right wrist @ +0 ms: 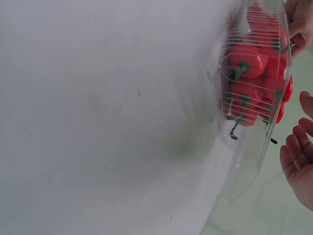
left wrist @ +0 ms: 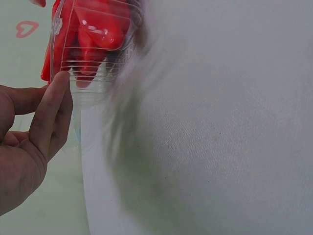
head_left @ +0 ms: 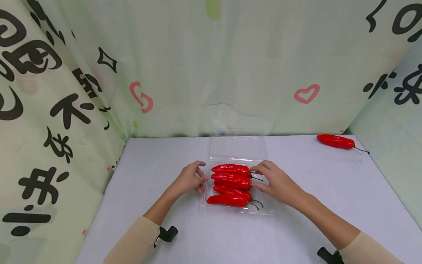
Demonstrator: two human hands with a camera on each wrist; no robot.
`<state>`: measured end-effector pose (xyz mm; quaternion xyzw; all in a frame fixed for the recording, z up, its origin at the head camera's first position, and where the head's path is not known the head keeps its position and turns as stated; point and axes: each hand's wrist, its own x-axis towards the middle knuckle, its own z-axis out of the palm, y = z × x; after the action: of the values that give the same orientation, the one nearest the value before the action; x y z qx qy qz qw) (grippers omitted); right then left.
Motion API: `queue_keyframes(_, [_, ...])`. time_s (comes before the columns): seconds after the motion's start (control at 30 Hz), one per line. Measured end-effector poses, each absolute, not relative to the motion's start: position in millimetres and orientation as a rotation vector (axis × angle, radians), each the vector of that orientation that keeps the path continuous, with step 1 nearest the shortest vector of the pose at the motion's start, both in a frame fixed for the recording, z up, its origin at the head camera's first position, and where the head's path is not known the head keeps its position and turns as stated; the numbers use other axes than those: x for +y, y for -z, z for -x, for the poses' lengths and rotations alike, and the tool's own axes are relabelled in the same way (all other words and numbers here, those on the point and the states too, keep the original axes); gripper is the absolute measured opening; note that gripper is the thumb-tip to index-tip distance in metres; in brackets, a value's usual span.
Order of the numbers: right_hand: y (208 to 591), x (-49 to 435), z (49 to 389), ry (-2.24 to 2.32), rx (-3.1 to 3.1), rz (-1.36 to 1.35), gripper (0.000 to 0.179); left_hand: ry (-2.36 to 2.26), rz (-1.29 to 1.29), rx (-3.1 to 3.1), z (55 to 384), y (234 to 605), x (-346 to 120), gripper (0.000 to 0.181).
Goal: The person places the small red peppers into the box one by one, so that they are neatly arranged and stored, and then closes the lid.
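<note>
Several red peppers (head_left: 230, 180) lie side by side in a clear plastic box (head_left: 268, 211), stems pointing right. My left hand (head_left: 191, 179) is at the box's left side. In the left wrist view, its extended fingers (left wrist: 51, 115) touch the ribbed wall. My right hand (head_left: 275, 183) hovers over the stem end of the upper peppers, fingertips close to them and thumb spread apart. From the right wrist view, this hand (right wrist: 299, 156) has loose, parted fingers beside the box and grips nothing. The box's clear lid (head_left: 237, 147) is folded back towards the curtain.
Another red pepper (head_left: 336, 142) lies at the back right corner of the white table (head_left: 316, 176), its stem reaching the edge. Pale green printed curtains (head_left: 257, 66) stand behind and along both sides. The open lid reaches the table's back edge.
</note>
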<state>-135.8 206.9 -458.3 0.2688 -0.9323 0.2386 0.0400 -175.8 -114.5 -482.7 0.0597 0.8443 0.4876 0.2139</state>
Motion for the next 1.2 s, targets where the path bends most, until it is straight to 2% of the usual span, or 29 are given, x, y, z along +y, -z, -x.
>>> queue_keyframes(0.4, [464,237,140,-0.708,-2.717,-0.812,0.049,-1.352,-0.167,2.344,176,483,-115,0.059])
queue_keyframes(1.2, [454,321,149,-0.692,-2.81,-0.448,0.055,-1.347,-0.147,2.353,176,484,-113,0.06])
